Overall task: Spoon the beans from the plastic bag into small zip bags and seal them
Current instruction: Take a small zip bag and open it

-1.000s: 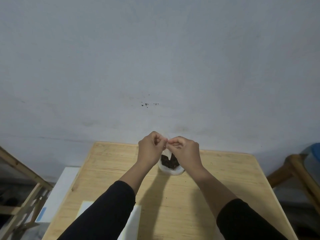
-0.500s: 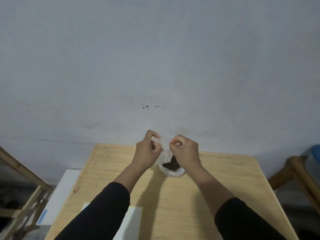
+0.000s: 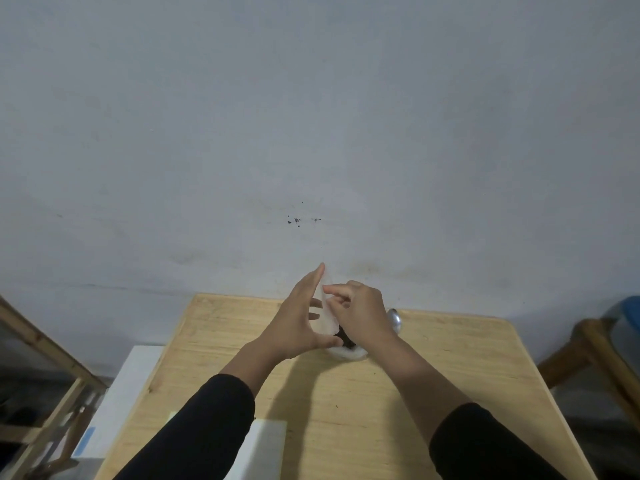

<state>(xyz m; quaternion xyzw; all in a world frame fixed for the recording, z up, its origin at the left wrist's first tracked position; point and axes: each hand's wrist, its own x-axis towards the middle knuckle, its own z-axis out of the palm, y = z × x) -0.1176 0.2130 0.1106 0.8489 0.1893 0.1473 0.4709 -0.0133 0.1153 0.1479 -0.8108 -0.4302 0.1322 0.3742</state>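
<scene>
A clear plastic bag [image 3: 327, 317] with dark beans [image 3: 346, 341] at its bottom stands near the far edge of the wooden table [image 3: 433, 375]. My left hand [image 3: 298, 320] lies against the bag's left side with straight fingers pointing up, the thumb at its base. My right hand [image 3: 360, 315] has curled fingers that pinch the bag's upper edge from the right. A metal spoon's bowl [image 3: 394, 320] shows just behind my right hand; the rest of the spoon is hidden.
White sheets [image 3: 266, 445] lie at the table's near left. A white box [image 3: 128, 386] and a wooden frame [image 3: 45, 355] stand left of the table, a wooden chair [image 3: 599, 358] to the right. A grey wall rises right behind.
My left hand has let go of the bag's top and straightened its fingers along the bag's side. My right hand keeps its pinch. The bag's top now stands taller between the hands.
</scene>
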